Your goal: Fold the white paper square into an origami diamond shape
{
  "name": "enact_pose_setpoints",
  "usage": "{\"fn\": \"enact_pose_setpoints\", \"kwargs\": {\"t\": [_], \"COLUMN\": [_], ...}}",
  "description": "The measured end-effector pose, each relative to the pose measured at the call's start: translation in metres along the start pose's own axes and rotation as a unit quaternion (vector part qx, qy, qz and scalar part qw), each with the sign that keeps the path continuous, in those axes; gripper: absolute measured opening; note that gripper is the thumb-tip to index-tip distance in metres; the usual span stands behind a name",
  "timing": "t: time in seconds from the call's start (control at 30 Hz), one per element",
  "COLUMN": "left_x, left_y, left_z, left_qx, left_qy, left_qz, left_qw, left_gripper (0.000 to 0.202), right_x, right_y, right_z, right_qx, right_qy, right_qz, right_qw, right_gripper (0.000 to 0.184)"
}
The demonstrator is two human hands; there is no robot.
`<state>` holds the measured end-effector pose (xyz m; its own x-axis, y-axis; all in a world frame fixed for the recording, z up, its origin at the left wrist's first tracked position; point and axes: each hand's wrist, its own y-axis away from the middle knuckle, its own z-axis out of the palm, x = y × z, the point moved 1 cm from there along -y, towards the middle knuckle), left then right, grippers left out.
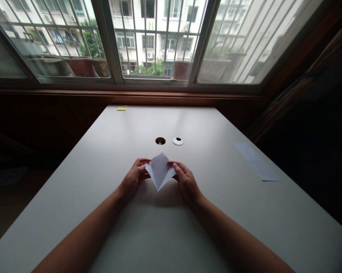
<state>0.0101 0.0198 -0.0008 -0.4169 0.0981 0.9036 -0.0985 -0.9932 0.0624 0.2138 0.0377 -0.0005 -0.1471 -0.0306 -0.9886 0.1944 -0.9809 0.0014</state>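
Observation:
A folded piece of white paper (160, 171) sits in the middle of the white table (102, 212), its lower end coming to a point. My left hand (134, 177) pinches its left edge with curled fingers. My right hand (185, 181) grips its right edge, the thumb lying on top of the paper. Both forearms reach in from the near edge of the table.
A strip of white paper (257, 161) lies at the right side of the table. Beyond my hands are a round cable hole (160, 141) and its loose cap (177, 141). A small yellow note (122, 108) lies at the far edge, below a barred window (156, 38).

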Motion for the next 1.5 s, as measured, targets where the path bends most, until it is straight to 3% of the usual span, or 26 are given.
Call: {"fn": "enact_pose_setpoints", "kwargs": {"t": [0.33,0.5,0.6,0.7,1.0,1.23,1.37,1.5], "left_x": [-0.002,-0.006,-0.005,-0.002,0.002,-0.001,-0.004,0.002], "left_y": [0.001,0.001,0.000,0.000,0.002,0.001,0.004,0.009], "left_z": [-0.002,-0.008,-0.008,-0.004,0.000,0.001,0.000,0.001], "left_qx": [0.010,0.019,0.014,0.008,0.020,0.024,0.044,0.026], "left_qy": [-0.022,-0.097,-0.085,-0.055,-0.004,-0.021,-0.120,-0.311], "left_qz": [0.006,0.026,0.035,0.016,-0.020,-0.011,0.053,0.182], "left_qw": [1.000,0.995,0.996,0.998,1.000,0.999,0.990,0.932], "left_gripper": [0.029,0.051,0.070,0.076,0.075,0.063,0.053,0.045], "right_x": [-0.001,-0.001,0.001,0.005,0.009,0.007,0.008,0.009], "right_y": [0.000,0.002,0.002,0.000,-0.006,-0.009,-0.012,-0.015], "right_z": [0.001,0.001,-0.001,-0.002,-0.002,-0.010,-0.015,-0.017], "right_qx": [0.000,-0.041,-0.045,-0.035,-0.001,0.004,-0.001,-0.017], "right_qy": [-0.028,-0.028,-0.021,-0.031,-0.039,0.053,0.088,0.146], "right_qz": [0.008,0.018,0.016,0.014,0.011,-0.014,-0.031,-0.068], "right_qw": [1.000,0.999,0.999,0.999,0.999,0.999,0.996,0.987], "right_gripper": [0.038,0.038,0.040,0.041,0.043,0.039,0.035,0.031]}}
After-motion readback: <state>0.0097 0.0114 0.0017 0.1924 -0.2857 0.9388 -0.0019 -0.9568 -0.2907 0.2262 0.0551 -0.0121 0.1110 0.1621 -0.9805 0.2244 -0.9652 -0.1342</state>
